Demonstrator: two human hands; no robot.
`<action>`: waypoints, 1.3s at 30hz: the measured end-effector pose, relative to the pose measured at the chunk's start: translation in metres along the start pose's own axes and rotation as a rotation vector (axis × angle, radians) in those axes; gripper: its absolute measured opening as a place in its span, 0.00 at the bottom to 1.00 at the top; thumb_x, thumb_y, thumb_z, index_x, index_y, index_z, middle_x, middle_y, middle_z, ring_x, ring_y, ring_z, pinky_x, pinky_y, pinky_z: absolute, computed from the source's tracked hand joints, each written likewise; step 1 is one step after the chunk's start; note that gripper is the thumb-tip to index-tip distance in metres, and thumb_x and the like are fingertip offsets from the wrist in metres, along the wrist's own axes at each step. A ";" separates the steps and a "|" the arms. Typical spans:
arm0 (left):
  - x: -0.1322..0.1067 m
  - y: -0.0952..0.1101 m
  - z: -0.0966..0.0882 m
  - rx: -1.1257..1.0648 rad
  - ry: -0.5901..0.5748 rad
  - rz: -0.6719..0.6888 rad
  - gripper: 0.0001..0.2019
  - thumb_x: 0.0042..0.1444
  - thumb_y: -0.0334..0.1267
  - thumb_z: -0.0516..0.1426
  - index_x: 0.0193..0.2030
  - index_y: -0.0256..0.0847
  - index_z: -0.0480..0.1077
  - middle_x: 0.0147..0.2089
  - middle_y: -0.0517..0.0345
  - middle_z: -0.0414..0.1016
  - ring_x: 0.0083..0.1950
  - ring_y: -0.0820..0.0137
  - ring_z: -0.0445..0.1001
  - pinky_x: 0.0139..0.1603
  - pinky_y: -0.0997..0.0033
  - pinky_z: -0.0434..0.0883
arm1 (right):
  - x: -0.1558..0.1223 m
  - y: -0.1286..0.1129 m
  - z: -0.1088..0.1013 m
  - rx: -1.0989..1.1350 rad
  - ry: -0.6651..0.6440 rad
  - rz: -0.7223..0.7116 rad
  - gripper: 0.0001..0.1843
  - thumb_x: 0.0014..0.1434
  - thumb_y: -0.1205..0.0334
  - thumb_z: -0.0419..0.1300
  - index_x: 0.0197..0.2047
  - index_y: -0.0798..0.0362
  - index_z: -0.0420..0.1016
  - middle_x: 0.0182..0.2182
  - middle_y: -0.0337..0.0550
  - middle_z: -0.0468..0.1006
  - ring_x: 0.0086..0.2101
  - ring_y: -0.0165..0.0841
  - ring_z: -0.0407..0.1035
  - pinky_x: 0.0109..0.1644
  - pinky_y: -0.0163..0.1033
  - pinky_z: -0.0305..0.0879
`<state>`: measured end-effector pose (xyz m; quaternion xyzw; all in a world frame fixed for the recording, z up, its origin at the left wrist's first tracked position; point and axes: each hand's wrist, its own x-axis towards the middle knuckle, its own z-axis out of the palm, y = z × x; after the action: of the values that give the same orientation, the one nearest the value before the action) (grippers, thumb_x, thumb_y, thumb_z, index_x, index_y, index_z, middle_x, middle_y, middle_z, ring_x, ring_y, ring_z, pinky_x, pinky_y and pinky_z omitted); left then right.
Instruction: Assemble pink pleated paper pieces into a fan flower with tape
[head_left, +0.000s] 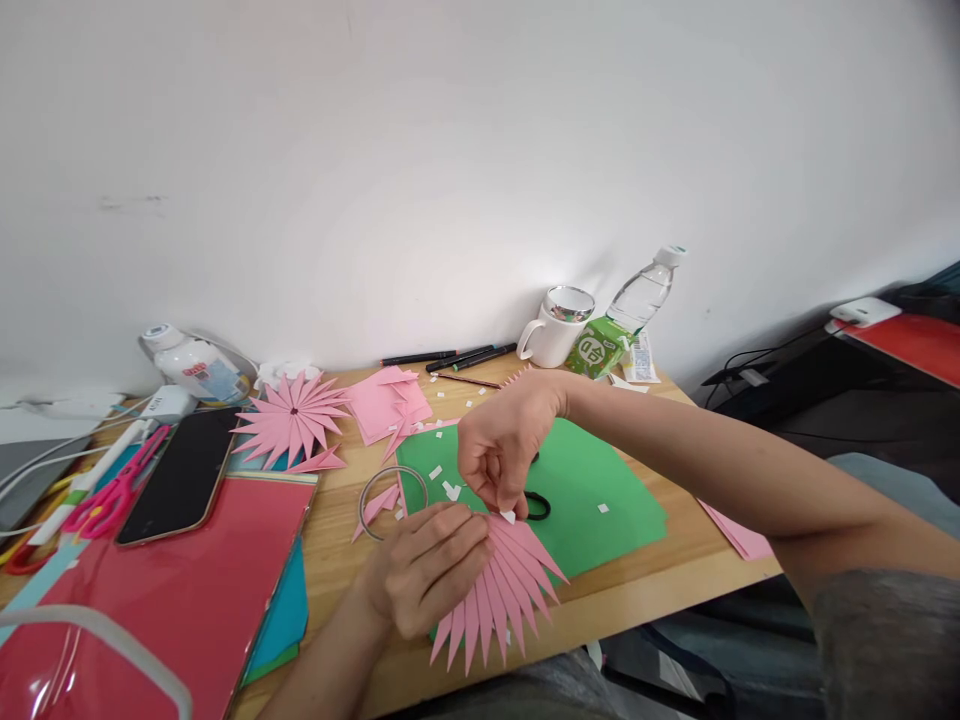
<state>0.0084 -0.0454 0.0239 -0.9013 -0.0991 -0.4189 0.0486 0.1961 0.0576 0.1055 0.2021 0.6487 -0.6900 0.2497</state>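
Observation:
A fan of pointed, folded pink paper pieces spreads near the table's front edge. My left hand is closed on the left side of this paper fan. At the fan's top end, my right hand pinches a small white paper piece between thumb and finger. Under the hands lies a green paper sheet dotted with small white scraps. Beside my right fingertips rests a black ring-shaped band. A roll of tape lies just left of the green sheet.
A finished-looking pink paper pinwheel shape lies at left, near a phone, pink scissors and a red folder. Along the wall are pens, a white mug, a green box and a water bottle.

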 end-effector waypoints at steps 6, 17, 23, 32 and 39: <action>0.005 -0.002 0.001 -0.008 0.014 0.031 0.12 0.63 0.24 0.47 0.38 0.30 0.72 0.35 0.48 0.82 0.42 0.67 0.79 0.43 0.66 0.77 | 0.005 0.000 0.000 -0.018 -0.012 0.033 0.22 0.32 0.55 0.76 0.26 0.58 0.74 0.22 0.34 0.80 0.28 0.31 0.78 0.35 0.31 0.71; 0.008 -0.002 0.000 0.006 0.004 0.043 0.13 0.63 0.24 0.46 0.37 0.31 0.72 0.34 0.49 0.82 0.40 0.67 0.79 0.42 0.68 0.77 | 0.010 -0.002 0.002 -0.044 0.014 0.041 0.20 0.30 0.57 0.77 0.23 0.59 0.74 0.19 0.35 0.79 0.25 0.31 0.77 0.32 0.31 0.70; 0.006 -0.001 0.000 0.039 0.010 0.048 0.12 0.63 0.23 0.47 0.37 0.31 0.72 0.34 0.50 0.82 0.40 0.68 0.79 0.43 0.67 0.77 | 0.013 0.001 0.002 -0.023 0.020 0.052 0.22 0.29 0.56 0.77 0.24 0.58 0.74 0.19 0.33 0.78 0.25 0.31 0.77 0.31 0.31 0.71; 0.003 0.000 -0.002 0.081 0.014 0.050 0.11 0.62 0.23 0.49 0.38 0.30 0.72 0.35 0.48 0.82 0.42 0.67 0.79 0.45 0.66 0.77 | 0.013 0.014 0.007 0.128 0.123 0.028 0.33 0.28 0.54 0.78 0.33 0.53 0.63 0.22 0.30 0.77 0.23 0.33 0.76 0.28 0.35 0.72; -0.005 -0.004 0.000 0.095 0.049 -0.038 0.07 0.60 0.24 0.53 0.40 0.30 0.71 0.38 0.47 0.81 0.47 0.67 0.76 0.47 0.66 0.76 | 0.005 0.027 0.014 0.113 0.319 -0.163 0.27 0.41 0.46 0.72 0.33 0.53 0.63 0.25 0.35 0.77 0.25 0.32 0.76 0.30 0.38 0.74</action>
<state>0.0039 -0.0420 0.0199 -0.8854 -0.1346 -0.4366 0.0860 0.2090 0.0424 0.0816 0.2693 0.6545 -0.7024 0.0754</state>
